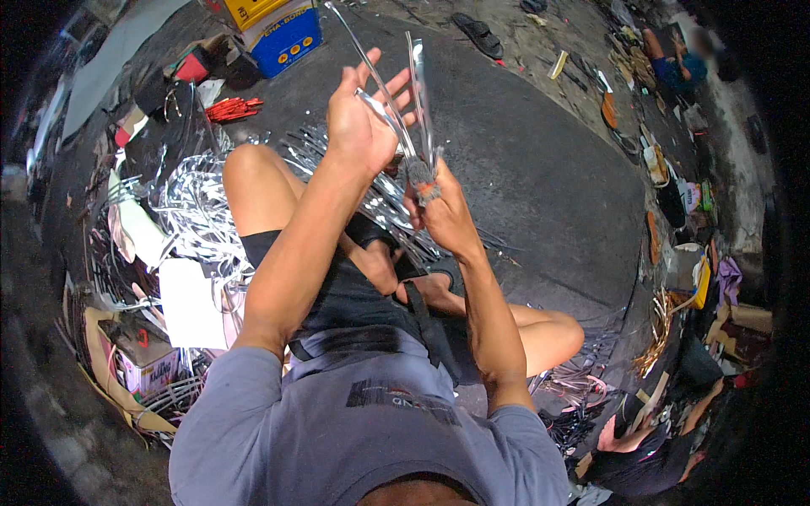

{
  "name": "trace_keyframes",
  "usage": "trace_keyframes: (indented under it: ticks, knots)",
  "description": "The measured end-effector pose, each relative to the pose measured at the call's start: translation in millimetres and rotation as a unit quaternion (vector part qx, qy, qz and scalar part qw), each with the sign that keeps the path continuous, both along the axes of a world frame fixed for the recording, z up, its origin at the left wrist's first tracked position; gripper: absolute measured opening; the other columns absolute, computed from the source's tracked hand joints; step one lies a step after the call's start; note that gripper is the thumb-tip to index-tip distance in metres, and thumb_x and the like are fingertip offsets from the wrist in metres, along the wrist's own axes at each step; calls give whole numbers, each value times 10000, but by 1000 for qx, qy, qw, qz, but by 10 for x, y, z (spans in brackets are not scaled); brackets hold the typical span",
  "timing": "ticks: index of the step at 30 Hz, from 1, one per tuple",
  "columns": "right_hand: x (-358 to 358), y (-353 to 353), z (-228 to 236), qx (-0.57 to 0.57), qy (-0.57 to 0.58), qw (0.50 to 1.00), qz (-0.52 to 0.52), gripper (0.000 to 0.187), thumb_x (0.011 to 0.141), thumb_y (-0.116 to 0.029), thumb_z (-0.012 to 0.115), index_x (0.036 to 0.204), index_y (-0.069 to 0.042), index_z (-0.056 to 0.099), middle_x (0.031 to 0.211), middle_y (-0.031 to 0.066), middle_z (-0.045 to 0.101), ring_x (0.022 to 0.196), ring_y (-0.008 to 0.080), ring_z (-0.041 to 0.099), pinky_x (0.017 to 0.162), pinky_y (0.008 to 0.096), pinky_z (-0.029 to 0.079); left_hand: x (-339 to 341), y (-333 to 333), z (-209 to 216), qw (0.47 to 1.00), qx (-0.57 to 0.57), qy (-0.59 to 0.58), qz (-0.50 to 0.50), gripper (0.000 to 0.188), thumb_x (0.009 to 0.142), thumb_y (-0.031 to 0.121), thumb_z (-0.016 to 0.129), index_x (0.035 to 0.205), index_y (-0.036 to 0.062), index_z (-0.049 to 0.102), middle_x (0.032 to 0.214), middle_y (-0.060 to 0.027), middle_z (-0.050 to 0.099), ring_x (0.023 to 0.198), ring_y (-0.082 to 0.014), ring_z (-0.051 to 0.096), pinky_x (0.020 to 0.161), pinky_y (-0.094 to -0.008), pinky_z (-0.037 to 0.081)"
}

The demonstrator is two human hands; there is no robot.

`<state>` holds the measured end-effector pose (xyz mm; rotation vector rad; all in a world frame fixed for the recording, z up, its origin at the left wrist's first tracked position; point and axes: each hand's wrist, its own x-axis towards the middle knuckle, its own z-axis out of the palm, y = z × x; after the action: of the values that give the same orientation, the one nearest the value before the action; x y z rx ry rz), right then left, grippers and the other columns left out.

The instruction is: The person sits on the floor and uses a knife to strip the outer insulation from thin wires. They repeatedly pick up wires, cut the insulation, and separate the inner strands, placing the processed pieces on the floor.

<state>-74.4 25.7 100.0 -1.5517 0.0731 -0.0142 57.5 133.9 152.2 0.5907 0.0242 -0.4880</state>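
My right hand (450, 211) is closed round the gathered lower ends of several shiny silver strips (424, 97). Grey, frayed-looking material (421, 175) shows at its grip. The strips fan upward, away from my body. Beside them my left hand (361, 122) is raised with its palm turned toward them and its fingers spread. Some strips cross in front of its palm and fingers; whether they touch the skin I cannot tell. Below both hands, a loose bundle of silver strips (390, 207) lies over the dark mat by my legs.
A tangled heap of silver strips (198, 202) lies left of my knee. Red strips (232, 110) and a blue and yellow tin (287, 42) are beyond it. A dark mat (540, 185) spreads to the right. Sandals (478, 35) and scraps line its edges; another person (650, 455) is at lower right.
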Motion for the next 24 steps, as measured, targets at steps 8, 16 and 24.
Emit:
trace_keyframes:
  ticks: [8,16,24]
  knots:
    - [263,177,130,-15,19,999,-35,179,869,-28,406,959,-40,561,662,8,526,553,100,491,492,280,384,-79,24,-13,993,63,-98,-4,447,1057,455,381,1296,80,432,1164,-200,669,941,-253,704,776,-324,527]
    - [-5,-15,115,-205,99,973,-47,149,913,-52,430,970,15,551,687,149,654,501,184,625,473,377,477,339,492,192,988,-5,-75,138,245,1036,262,453,989,32,524,640,3,363,525,-109,324,520,-301,282]
    - [-514,-377,-350,-283,105,953,-37,236,882,-148,546,1015,46,559,917,354,605,929,541,580,795,513,461,790,746,-582,975,22,2,223,307,1057,315,415,905,62,500,639,-2,344,526,-119,312,511,-313,282]
